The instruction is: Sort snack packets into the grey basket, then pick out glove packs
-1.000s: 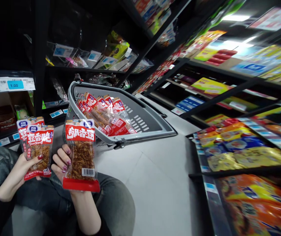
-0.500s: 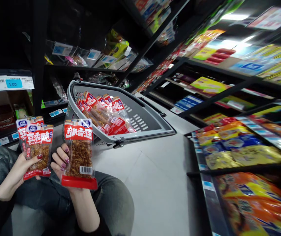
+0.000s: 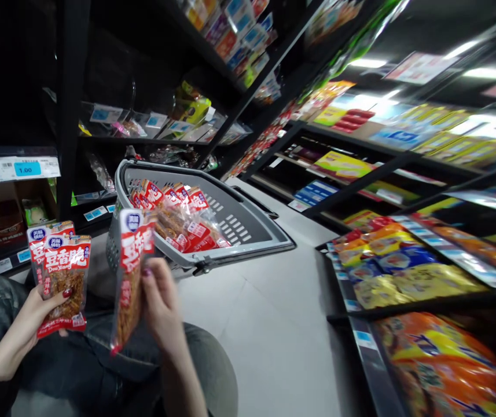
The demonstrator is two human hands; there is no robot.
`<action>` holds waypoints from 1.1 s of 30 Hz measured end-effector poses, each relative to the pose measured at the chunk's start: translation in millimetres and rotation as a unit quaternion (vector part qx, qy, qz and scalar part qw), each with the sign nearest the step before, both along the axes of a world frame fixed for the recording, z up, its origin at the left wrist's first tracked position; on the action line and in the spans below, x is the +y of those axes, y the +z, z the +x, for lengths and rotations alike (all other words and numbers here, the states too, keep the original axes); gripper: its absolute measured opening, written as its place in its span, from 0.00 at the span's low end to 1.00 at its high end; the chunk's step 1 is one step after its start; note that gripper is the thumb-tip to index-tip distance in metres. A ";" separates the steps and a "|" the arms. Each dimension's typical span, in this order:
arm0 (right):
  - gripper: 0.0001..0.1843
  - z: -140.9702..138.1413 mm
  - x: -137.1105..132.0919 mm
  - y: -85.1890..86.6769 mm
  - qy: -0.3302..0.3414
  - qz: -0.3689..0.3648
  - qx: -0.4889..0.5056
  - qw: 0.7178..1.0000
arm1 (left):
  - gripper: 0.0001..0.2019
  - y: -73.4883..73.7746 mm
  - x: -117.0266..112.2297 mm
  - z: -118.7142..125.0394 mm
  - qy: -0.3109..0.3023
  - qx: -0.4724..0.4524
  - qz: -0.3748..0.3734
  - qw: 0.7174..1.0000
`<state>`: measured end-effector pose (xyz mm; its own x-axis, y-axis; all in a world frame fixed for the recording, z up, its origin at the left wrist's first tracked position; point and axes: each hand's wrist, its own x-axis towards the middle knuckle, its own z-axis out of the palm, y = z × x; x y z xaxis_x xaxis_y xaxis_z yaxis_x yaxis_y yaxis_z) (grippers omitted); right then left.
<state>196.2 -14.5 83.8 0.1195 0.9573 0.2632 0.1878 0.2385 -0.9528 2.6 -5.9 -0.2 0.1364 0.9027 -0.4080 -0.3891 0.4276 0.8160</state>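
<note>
Two red-topped snack packets (image 3: 66,284), one overlapping the other, are pinched in my left hand (image 3: 35,313), its thumb across the front. My right hand (image 3: 163,301) grips one more snack packet (image 3: 129,284) of the same kind by its right edge. That packet is turned nearly side-on, with part of its printed red label visible. Just beyond it a grey shopping basket (image 3: 252,211) sits on the floor, tilted in view. Several like packets (image 3: 178,214) lie inside the basket, at its left end.
Dark shelves with price tags (image 3: 26,169) rise on the left and behind the basket. Along the right stands another shelf with orange packs (image 3: 443,359) and yellow bags (image 3: 438,278). Pale floor (image 3: 269,313) lies between. My bent knees (image 3: 213,359) are under my hands.
My right hand has turned its packet from the barcode side to nearly edge-on and shifted to the packet's right side. The left hand keeps its two packets. The view has swung slightly right.
</note>
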 end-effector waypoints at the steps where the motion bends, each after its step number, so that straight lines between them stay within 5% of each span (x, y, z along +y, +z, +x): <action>1: 0.11 11.9 -2.2 19.2 -0.081 0.058 -0.109 0.989 | 0.23 -0.3 -0.2 -0.2 -0.006 -0.003 0.001 1.000; 3: 0.09 33.4 -1.4 62.3 -0.238 0.154 -0.287 0.915 | 0.25 0.1 -1.1 -0.3 -0.009 -0.006 0.003 1.000; 5: 0.11 46.9 8.4 104.0 -0.313 0.177 -0.442 0.822 | 0.26 1.5 -2.2 0.1 -0.005 -0.005 0.007 1.000; 9: 0.11 40.7 45.5 152.0 -0.236 0.084 -0.698 0.671 | 0.27 4.3 -3.8 1.7 0.003 -0.008 0.010 1.000; 13: 0.10 12.1 74.8 148.0 -0.124 0.043 -0.823 0.553 | 0.26 2.3 -3.6 3.5 -0.001 -0.018 0.017 1.000; 18: 0.10 -6.9 84.2 139.3 -0.058 0.041 -0.838 0.542 | 0.25 0.1 -3.0 3.4 0.000 -0.030 0.021 0.999; 24: 0.10 -12.7 80.4 145.9 -0.118 0.006 -0.824 0.554 | 0.24 0.1 -3.2 2.9 -0.009 -0.032 0.022 0.999; 33: 0.12 -5.8 99.5 137.8 -0.066 -0.001 -0.829 0.556 | 0.24 1.2 -3.6 1.1 -0.024 -0.038 0.018 0.999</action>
